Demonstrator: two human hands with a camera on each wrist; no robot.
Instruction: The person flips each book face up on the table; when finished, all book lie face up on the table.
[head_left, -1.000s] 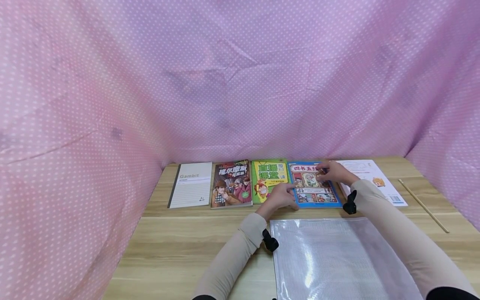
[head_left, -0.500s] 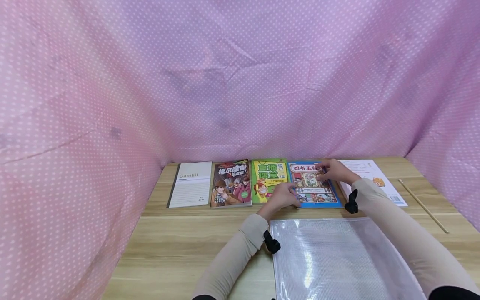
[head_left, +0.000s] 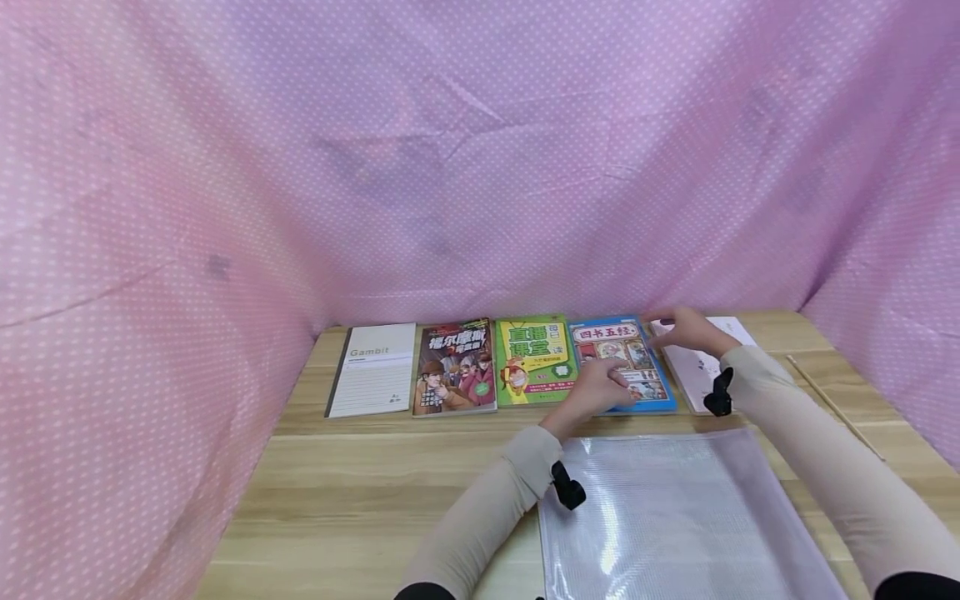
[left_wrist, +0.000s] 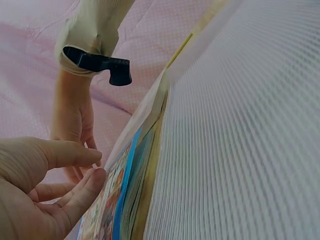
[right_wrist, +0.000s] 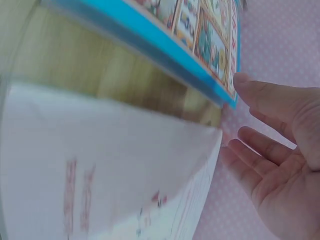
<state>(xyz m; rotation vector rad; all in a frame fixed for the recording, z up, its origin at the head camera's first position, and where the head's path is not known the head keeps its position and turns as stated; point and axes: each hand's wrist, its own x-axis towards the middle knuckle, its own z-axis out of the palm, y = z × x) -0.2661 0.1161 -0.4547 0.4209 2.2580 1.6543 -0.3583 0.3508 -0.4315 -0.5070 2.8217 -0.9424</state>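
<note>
Your left hand (head_left: 596, 390) and right hand (head_left: 692, 331) are apart, fingers loose, pinching nothing, contact unclear, about the blue book (head_left: 611, 346), flat between green book (head_left: 534, 360) and white book (head_left: 692, 375). Risk: uneven nudging could skew it. Title end faces the curtain (head_left: 480, 167); long axis runs front to back.

The surface (head_left: 360, 500) looks like smooth, grained wood. The pouch (head_left: 678, 517) is translucent plastic, ribbed and glossy. Paper pages edge the blue book (head_left: 624, 348), whose cover looks smooth. The notebook (head_left: 372, 371) seems matt paper, the curtain (head_left: 450, 167) wrinkled matt cloth, the sleeves (head_left: 483, 512) fabric.
</note>
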